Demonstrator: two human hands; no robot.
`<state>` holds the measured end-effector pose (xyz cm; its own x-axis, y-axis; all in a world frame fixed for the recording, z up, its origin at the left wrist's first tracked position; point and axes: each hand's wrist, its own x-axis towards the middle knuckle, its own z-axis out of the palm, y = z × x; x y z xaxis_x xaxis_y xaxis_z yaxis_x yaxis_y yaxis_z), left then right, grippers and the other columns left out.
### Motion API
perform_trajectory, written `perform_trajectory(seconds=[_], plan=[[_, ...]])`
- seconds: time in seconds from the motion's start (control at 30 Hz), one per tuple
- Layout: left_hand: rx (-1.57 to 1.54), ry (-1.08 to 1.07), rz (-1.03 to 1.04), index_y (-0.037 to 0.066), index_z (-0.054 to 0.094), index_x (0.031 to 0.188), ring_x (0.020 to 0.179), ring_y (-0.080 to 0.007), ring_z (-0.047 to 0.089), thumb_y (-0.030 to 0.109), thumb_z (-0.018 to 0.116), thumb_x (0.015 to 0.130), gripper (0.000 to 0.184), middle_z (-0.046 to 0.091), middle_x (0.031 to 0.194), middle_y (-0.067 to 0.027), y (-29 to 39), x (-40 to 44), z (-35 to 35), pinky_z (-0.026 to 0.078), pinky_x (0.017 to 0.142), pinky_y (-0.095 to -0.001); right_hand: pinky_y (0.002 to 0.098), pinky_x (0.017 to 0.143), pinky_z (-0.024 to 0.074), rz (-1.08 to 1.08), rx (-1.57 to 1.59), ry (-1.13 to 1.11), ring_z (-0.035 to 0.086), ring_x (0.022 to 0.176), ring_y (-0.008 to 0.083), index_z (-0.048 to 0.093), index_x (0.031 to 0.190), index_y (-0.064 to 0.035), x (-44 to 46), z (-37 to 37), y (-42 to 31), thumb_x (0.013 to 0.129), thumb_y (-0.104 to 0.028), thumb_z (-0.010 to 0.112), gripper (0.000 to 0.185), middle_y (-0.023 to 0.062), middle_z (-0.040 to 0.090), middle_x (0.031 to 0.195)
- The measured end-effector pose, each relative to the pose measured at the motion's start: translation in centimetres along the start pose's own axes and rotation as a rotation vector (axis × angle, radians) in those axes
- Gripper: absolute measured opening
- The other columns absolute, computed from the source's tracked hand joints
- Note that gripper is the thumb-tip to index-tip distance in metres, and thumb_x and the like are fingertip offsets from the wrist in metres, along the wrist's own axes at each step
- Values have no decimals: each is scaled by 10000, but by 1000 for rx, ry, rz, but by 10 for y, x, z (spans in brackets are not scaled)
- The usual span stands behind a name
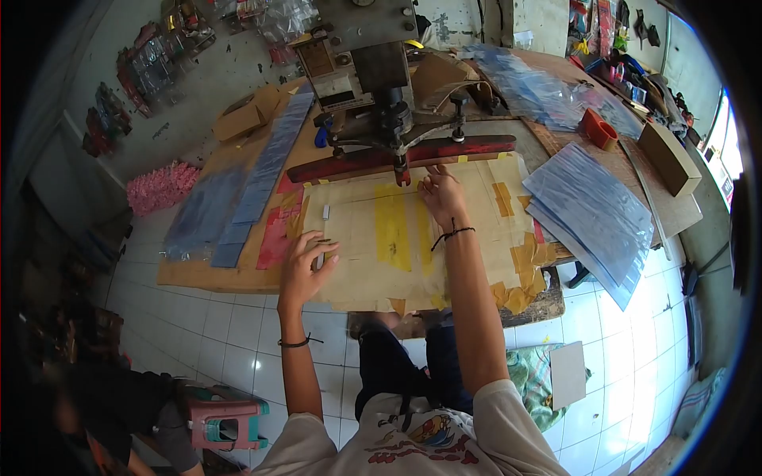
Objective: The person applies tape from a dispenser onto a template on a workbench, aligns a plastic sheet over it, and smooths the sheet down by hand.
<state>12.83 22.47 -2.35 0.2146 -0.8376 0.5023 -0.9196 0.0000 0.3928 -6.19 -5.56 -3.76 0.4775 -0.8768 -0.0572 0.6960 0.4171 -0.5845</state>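
Note:
A cream-coloured work board (357,278), patched with yellow and brown tape, lies on the table in front of me. My left hand (305,268) is over its left part, fingers apart and slightly bent, beside a small white block (325,212). Farther in, my right hand (441,195) has its fingers curled together near the board's back edge, just below the long red-and-black bar (476,147) of a press machine (389,87). Whatever those fingers pinch, if anything, is hidden or too small to make out.
Bluish clear plastic sheets (595,206) overhang the table's right edge; more plastic strips (270,170) lie at left. A red tape roll (598,129) and cardboard box (669,159) stand at right. Another person (119,404) is at lower left by a pink-and-green stool (226,423).

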Motion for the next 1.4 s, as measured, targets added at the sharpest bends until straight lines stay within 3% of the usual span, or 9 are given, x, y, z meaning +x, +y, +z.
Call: perform_trajectory(seconds=[0.13, 0.33, 0.43, 0.53, 0.63, 0.93, 1.03, 1.33, 1.4], plan=[[23, -2, -1, 138, 793, 1139, 1215, -318, 610, 213, 765, 887, 264, 629, 1320, -115, 2, 0, -1, 472, 1037, -422, 376, 915, 519, 66, -56, -5, 585, 995, 195, 356, 1539, -11, 1, 0, 0, 989, 47, 459, 562, 112, 486, 1486], [-20, 4, -13, 142, 799, 1116, 1219, -321, 591, 267, 764, 888, 263, 634, 1293, -121, 0, -1, 0, 448, 1058, -444, 374, 913, 514, -43, -204, 60, 607, 1142, 235, 335, 1555, 13, -5, 7, 2, 966, 19, 485, 608, 120, 486, 1495], [-27, 15, -15, 144, 800, 1118, 1216, -317, 592, 269, 764, 889, 263, 636, 1285, -117, 0, -1, 1, 449, 1056, -444, 361, 895, 507, -35, -312, 70, 616, 1111, 220, 333, 1560, 17, -11, 15, -1, 964, 2, 489, 616, 119, 501, 1472], [-30, 11, -23, 146, 800, 1118, 1213, -315, 593, 270, 765, 889, 263, 637, 1277, -115, 1, 0, 0, 451, 1055, -444, 364, 866, 539, 77, -476, -140, 652, 1121, 227, 210, 1617, 43, 25, -15, 11, 938, -1, 527, 751, 170, 347, 1650], [-28, 21, -11, 147, 801, 1115, 1212, -314, 593, 270, 766, 887, 262, 638, 1273, -112, 0, -1, 0, 452, 1054, -443, 339, 877, 497, 22, -419, 43, 637, 1091, 198, 278, 1597, 21, 3, 9, 10, 967, -19, 526, 678, 146, 462, 1562], [-18, 21, -4, 153, 799, 1118, 1195, -318, 600, 266, 768, 884, 262, 640, 1276, -110, 1, -4, -1, 457, 1045, -444, 313, 792, 529, -183, -752, -42, 663, 1180, 237, 141, 1638, 13, -4, 10, 5, 958, 14, 540, 788, 156, 261, 1700], [-22, 30, 7, 152, 798, 1118, 1194, -318, 600, 264, 769, 882, 262, 642, 1270, -110, -2, 0, 2, 459, 1041, -445, 306, 769, 586, -192, -647, 84, 658, 1200, 290, 127, 1633, 31, -6, 16, 14, 959, 38, 478, 759, 190, 247, 1695], [-4, 37, 7, 141, 799, 1105, 1201, -331, 593, 262, 770, 879, 258, 637, 1288, -114, 1, 0, 1, 450, 1046, -446, 316, 824, 604, -203, -660, -78, 612, 1285, 325, 139, 1625, 45, 4, 7, 17, 980, 44, 395, 694, 204, 239, 1691], [-1, 20, -17, 130, 795, 1116, 1210, -321, 608, 233, 766, 885, 254, 634, 1308, -113, 3, 1, 0, 458, 1045, -431, 309, 854, 586, -179, -666, -85, 603, 1296, 294, 166, 1621, 40, 2, 9, 14, 981, 61, 443, 697, 160, 250, 1695]])
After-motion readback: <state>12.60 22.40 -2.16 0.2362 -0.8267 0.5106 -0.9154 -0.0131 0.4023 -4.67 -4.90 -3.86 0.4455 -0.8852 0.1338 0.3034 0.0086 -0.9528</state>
